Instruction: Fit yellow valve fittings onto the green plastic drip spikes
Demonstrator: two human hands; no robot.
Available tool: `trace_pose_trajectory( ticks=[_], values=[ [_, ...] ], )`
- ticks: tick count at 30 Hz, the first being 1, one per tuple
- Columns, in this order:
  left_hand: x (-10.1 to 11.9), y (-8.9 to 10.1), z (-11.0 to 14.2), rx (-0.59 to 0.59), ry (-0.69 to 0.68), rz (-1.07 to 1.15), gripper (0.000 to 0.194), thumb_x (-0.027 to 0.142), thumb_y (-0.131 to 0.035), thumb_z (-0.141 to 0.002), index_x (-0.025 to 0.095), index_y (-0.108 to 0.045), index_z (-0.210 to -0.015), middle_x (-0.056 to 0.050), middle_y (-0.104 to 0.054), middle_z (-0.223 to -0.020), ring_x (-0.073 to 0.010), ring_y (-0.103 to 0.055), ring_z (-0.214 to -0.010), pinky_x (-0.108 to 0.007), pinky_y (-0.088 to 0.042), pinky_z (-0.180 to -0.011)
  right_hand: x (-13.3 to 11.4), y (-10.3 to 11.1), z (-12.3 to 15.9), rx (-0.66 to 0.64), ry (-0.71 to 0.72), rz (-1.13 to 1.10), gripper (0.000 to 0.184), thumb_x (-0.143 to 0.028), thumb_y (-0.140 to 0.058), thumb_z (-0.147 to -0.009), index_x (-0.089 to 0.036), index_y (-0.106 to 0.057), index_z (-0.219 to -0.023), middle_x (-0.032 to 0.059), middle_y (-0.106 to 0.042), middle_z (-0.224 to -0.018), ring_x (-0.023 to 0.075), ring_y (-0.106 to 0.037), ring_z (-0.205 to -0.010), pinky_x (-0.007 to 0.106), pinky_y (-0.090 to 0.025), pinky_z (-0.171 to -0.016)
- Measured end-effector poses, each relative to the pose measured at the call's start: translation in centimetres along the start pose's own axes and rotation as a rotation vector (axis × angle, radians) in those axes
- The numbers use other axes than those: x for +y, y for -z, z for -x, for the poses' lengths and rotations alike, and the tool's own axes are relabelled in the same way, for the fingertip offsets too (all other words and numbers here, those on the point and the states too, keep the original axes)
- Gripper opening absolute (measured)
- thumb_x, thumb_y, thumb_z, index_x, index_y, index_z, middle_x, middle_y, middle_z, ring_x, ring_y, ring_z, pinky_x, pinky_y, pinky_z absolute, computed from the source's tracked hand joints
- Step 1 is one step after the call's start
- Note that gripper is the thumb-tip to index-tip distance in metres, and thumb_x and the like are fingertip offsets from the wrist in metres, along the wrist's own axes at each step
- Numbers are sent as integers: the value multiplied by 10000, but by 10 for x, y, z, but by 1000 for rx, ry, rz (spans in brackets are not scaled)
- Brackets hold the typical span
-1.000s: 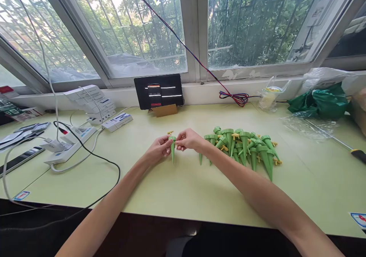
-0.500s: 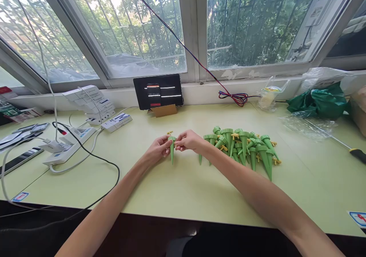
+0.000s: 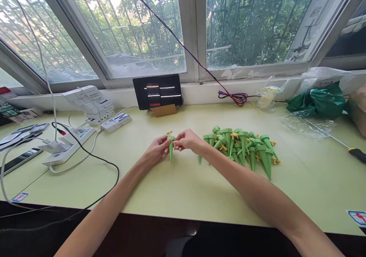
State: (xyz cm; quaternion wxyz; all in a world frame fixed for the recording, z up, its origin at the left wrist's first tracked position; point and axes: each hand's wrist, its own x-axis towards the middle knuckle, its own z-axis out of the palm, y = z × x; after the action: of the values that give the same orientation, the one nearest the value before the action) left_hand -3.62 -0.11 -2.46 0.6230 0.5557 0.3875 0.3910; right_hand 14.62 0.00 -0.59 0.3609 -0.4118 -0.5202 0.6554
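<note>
A green plant-watering spike [image 3: 170, 152] is held upright, point down, in my left hand [image 3: 158, 149], its fingers and thumb closed around the upper part. My right hand [image 3: 187, 141] meets the spike's right side just under the cap. Its fingertips are pinched together there, and what lies between them is too small and covered to make out. Just beyond my left fingers a small yellow valve piece [image 3: 169, 132] shows. To the right lies a heap of green spikes [image 3: 243, 142], several with yellow valves on their sides, partly hidden behind my right forearm.
A dark tablet [image 3: 157, 93] leans on a cardboard stand at the back. On the left are stacked white boxes [image 3: 91, 102], a power strip [image 3: 68, 146] and loose cables. At right lie a green bag [image 3: 317, 101], clear plastic and a screwdriver [image 3: 357, 155].
Both hands stay together around the spike with almost no movement. The whole view shifts very slightly.
</note>
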Motion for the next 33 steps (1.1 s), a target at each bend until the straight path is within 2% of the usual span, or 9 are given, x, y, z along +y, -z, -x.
trace_pose_trajectory(
  ticks=[4,14,22,26,30,33],
  values=[
    [-1,1,0,-9,6,3,379,461,-818,-743,127,-668,-843,20,-548,-599,-45,-383,-456,-172,-286,-412,1,0,0,-1,-3,-12,199,2,-629,-821,-102,-629,-651,17,-632,-498,87,-591,-469,183,-526,-500],
    [-3,1,-2,-20,15,14,394,482,-801,-759,121,-666,-841,34,-520,-579,-37,-369,-453,-157,-305,-400,-2,-5,1,33,145,272,246,11,-613,-800,-144,-585,-610,-11,-612,-458,88,-555,-398,183,-490,-422],
    [-6,1,1,16,-50,-114,407,482,-779,-780,150,-660,-983,20,-593,-634,-64,-461,-457,-182,-379,-408,2,0,0,12,26,74,195,6,-617,-811,-116,-618,-658,17,-639,-488,104,-608,-465,205,-553,-502],
    [-6,1,0,25,-25,-68,411,491,-802,-749,142,-661,-913,24,-572,-616,-53,-432,-458,-166,-354,-404,0,-2,1,20,45,104,209,8,-618,-812,-127,-603,-652,1,-623,-466,100,-595,-445,203,-548,-492],
    [-4,1,-1,12,-2,-20,420,509,-806,-741,124,-656,-816,28,-542,-584,-32,-374,-442,-150,-304,-393,-1,-5,1,22,132,214,231,6,-610,-807,-145,-590,-633,-6,-618,-467,101,-577,-417,207,-529,-454],
    [-2,0,-1,4,2,-9,430,516,-808,-737,118,-663,-816,27,-542,-580,-27,-357,-433,-152,-285,-385,-2,-6,1,20,183,291,252,7,-603,-807,-153,-584,-613,-2,-613,-474,108,-586,-423,198,-508,-420]
  ],
)
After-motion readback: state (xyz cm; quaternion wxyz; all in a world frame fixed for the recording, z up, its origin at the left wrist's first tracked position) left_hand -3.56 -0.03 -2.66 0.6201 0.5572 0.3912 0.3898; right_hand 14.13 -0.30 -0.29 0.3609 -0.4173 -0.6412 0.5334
